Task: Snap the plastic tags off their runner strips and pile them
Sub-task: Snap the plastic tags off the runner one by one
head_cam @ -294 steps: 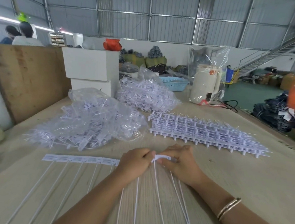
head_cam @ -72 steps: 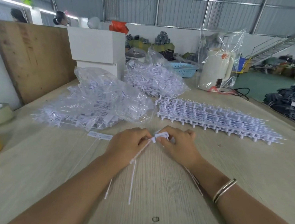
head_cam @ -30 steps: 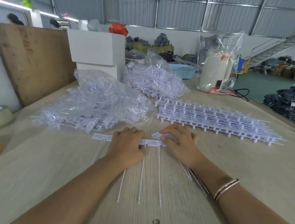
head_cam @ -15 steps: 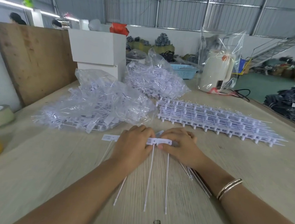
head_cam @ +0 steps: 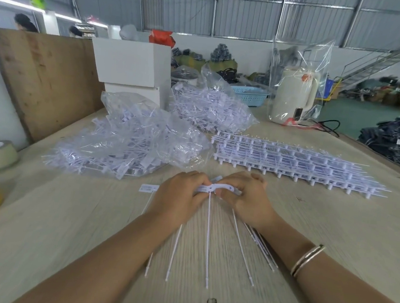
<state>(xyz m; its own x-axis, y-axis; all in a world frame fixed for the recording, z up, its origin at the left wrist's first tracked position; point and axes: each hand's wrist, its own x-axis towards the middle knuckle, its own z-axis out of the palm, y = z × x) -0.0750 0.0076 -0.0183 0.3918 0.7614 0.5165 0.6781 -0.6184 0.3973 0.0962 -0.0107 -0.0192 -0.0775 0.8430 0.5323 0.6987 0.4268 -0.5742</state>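
Tag strip crosswise, stems toward wearer, in left hand's and right hand's pinching grip.

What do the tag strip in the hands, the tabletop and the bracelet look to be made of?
Tag strip: thin white plastic, matte; it bends between the left hand and right hand, and its long tails flex.
Tabletop: pale wood or laminate, likely plywood; straight grain lines, dull finish.
Bracelet: probably metal; gold and silver bands with a shiny glint.
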